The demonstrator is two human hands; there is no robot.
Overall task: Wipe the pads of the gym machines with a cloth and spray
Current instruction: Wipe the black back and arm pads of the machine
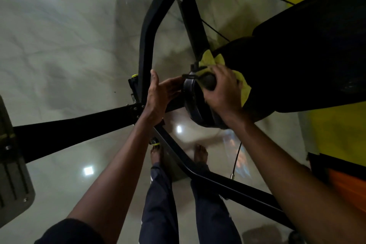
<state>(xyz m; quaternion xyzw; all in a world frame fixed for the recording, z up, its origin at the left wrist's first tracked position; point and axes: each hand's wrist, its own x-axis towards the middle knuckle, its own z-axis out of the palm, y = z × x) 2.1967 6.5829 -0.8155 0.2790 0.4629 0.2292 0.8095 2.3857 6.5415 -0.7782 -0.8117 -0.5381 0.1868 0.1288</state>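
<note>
Forearms rise from the lower edge, bare below dark sleeves. Between them hang navy trousers (158, 204) and two bare feet (200, 153) on a glossy pale floor (69, 35) that mirrors ceiling lights. A thin cable (236, 158) dangles just right of the feet, and a grey ridged plate (13, 174) sits at the far left.

Black bars of the frame (145, 41) cross at mid-height. The left hand (160, 95) is spread: its thumb lies along the upright bar, and its straight fingers reach toward the round black pad (193, 109), touching or nearly touching its side.

The right hand (222, 91) sits on top of that pad, fingers curled and clamped on a yellow cloth (245, 90), which bunches out above the knuckles and hangs past the little finger. Under the thumb is a dark rounded object; what it is cannot be told.

Behind the pad a long black cushion (307, 55) slants up to the right edge, touching the cloth. Beyond it stands a yellow panel (336, 134).
</note>
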